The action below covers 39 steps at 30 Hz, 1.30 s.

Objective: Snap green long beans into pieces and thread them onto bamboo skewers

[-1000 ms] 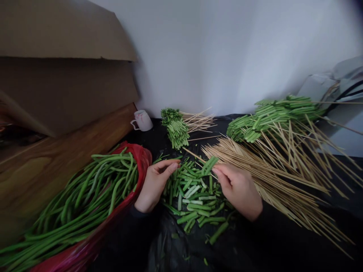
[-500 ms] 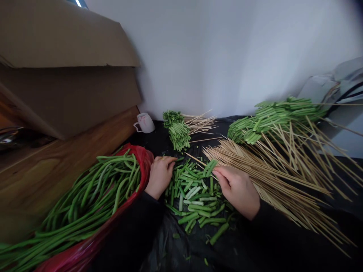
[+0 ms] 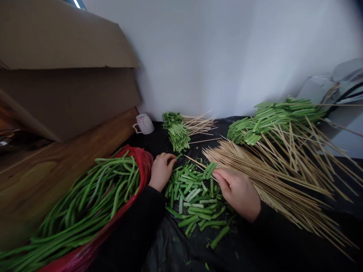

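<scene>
My right hand (image 3: 239,192) pinches a bamboo skewer (image 3: 195,161) with a few cut green bean pieces (image 3: 210,170) threaded on it side by side. The bare tip points left toward my other hand. Between thumb and fingers, my left hand (image 3: 162,170) holds a short green bean piece (image 3: 179,155), just beyond the skewer's tip. Below both hands spreads a loose pile of cut green bean pieces (image 3: 198,204) on black plastic sheeting (image 3: 176,253). Part of the skewer is hidden by my right fingers.
At left, a red plastic bag (image 3: 144,162) holds long whole beans (image 3: 93,196). Loose skewers (image 3: 272,181) lie at right. Finished bean skewers are stacked in a small heap (image 3: 179,136) and a larger heap (image 3: 278,117). A mug (image 3: 145,124) and a cardboard box (image 3: 70,94) stand behind.
My left hand has shifted very slightly, and the bean piece at its fingertips is tilted more upward. The right hand with the skewer stays nearly in place.
</scene>
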Each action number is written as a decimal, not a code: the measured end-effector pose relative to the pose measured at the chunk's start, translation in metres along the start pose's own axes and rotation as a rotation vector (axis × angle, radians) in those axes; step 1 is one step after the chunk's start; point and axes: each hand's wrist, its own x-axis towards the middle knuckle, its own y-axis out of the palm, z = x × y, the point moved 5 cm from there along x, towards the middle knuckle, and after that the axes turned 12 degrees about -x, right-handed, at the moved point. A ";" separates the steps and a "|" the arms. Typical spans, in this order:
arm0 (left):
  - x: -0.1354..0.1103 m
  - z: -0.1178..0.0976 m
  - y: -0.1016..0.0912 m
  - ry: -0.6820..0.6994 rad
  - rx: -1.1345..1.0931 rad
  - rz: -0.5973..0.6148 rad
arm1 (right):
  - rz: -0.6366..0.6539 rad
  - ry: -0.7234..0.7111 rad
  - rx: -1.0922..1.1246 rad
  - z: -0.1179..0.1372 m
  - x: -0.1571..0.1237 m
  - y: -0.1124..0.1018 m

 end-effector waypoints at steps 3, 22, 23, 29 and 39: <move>-0.006 -0.009 -0.009 -0.071 -0.228 -0.013 | 0.000 0.000 -0.004 0.002 0.000 -0.001; -0.040 -0.031 0.012 -0.685 -1.298 0.168 | 0.042 -0.017 0.001 0.006 -0.003 -0.001; -0.041 -0.031 0.012 -0.686 -1.294 0.167 | 0.046 -0.015 -0.002 0.006 -0.003 0.000; -0.040 -0.030 0.012 -0.685 -1.321 0.146 | 0.053 -0.017 -0.006 0.007 -0.003 0.000; -0.039 -0.027 0.010 -0.669 -1.336 0.099 | 0.076 -0.030 -0.019 0.008 -0.005 0.003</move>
